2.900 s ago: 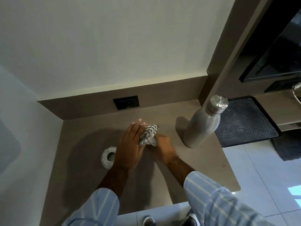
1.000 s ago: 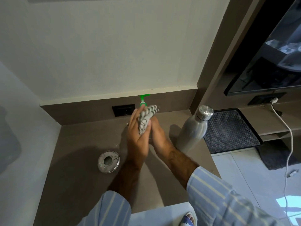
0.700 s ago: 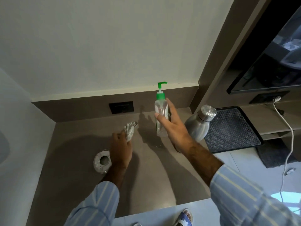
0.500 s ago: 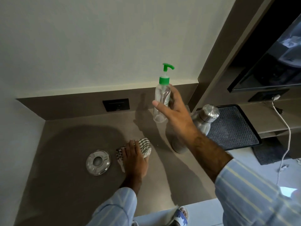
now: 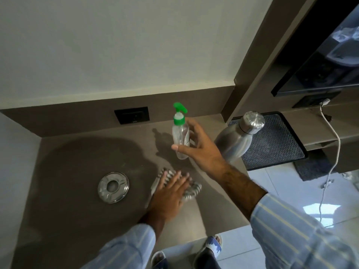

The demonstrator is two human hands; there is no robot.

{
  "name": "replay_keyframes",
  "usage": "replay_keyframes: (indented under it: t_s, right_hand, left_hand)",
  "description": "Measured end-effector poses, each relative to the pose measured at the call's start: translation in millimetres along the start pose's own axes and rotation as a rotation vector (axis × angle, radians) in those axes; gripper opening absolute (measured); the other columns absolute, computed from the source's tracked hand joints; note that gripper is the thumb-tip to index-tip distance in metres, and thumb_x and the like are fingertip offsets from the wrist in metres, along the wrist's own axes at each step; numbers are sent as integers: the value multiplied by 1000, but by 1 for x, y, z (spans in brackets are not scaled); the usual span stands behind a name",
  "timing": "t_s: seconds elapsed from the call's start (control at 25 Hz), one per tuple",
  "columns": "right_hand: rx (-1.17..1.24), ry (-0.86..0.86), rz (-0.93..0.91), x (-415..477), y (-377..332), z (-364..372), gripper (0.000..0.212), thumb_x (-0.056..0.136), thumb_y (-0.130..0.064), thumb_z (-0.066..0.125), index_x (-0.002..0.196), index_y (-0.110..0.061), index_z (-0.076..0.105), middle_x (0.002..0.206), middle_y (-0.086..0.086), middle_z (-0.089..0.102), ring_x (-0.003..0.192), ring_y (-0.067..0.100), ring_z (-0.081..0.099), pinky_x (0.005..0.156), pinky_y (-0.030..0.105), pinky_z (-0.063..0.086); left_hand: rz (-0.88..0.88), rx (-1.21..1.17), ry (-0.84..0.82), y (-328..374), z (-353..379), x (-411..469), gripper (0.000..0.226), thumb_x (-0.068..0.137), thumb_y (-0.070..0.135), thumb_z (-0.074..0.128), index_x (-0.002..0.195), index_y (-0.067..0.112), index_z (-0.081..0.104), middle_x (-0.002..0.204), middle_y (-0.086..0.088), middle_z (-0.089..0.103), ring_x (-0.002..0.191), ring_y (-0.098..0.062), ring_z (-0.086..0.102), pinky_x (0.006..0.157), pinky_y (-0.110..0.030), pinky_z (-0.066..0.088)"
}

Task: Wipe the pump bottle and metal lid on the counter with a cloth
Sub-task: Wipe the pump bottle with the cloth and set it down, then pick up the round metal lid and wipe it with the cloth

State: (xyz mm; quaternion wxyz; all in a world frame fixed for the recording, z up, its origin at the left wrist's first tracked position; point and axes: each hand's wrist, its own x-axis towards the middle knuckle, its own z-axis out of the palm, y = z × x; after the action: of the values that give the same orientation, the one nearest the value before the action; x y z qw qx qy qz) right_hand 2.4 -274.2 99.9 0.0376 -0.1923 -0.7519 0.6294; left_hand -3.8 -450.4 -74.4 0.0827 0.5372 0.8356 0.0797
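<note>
The right hand point(image 5: 202, 150) held spread, loose fingers point(image 5: 175, 147) around the clear green-pump bottle point(image 5: 180, 135) standing on the brown worktop point(image 5: 77, 162); the left hand point(image 5: 169, 195) pressed flat on the striped cloth point(image 5: 191, 191); the round metal lid point(image 5: 113, 187) beside it likely needed steadying while wiped.

The left hand point(image 5: 171, 193) hides most of the cloth point(image 5: 191, 191); its edges are blurred.

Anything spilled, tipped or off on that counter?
Nothing stands out. The clear pump bottle with green top is upright by the right hand, the round metal lid lies flat, and the striped cloth sits under the left hand. No spill visible.
</note>
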Motion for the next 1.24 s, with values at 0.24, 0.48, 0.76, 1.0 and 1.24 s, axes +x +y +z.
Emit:
replay_keyframes:
  t_s: [0.24,0.48,0.76,1.0,1.24]
  right_hand:
    - [-129,49,78,3,55,36,74,71,-23,91,131,-33,49,122,-12,67,110,6,67,99,41,56]
    - [-91,88,54,3,95,78,75,54,-43,85,114,-66,47,123,3,71,113,26,70,100,50,56]
    - [-213,55,36,1,111,86,96,60,-37,92,136,-61,40,135,-22,63,126,10,62,104,30,51]
    - [-301,290,243,-45,143,118,80,63,-66,85,128,-34,53,114,-10,65,100,12,66,83,30,58]
    - [126,133,365,-12,120,220,45,86,-59,64,102,-18,75,69,-4,73,65,15,67,63,30,56]
  left_hand:
    - [9,-153,110,13,-9,-87,43,76,22,53,110,21,80,107,5,81,91,-18,79,96,-38,45]
    - [-977,-982,570,-26,-62,-105,31,103,13,59,134,9,64,131,-8,70,120,-24,66,106,-34,49]
    - [-1103,-1094,712,-82,-81,-134,38,107,28,53,143,16,56,128,2,63,121,-21,62,95,-31,50]
    - [-1146,-1025,952,-153,-84,-145,44,104,39,54,147,28,51,146,3,58,132,-17,57,106,-30,46]
    - [-1155,-857,459,-179,-58,-108,64,95,54,50,145,13,54,146,-16,61,136,-38,56,120,-46,39]
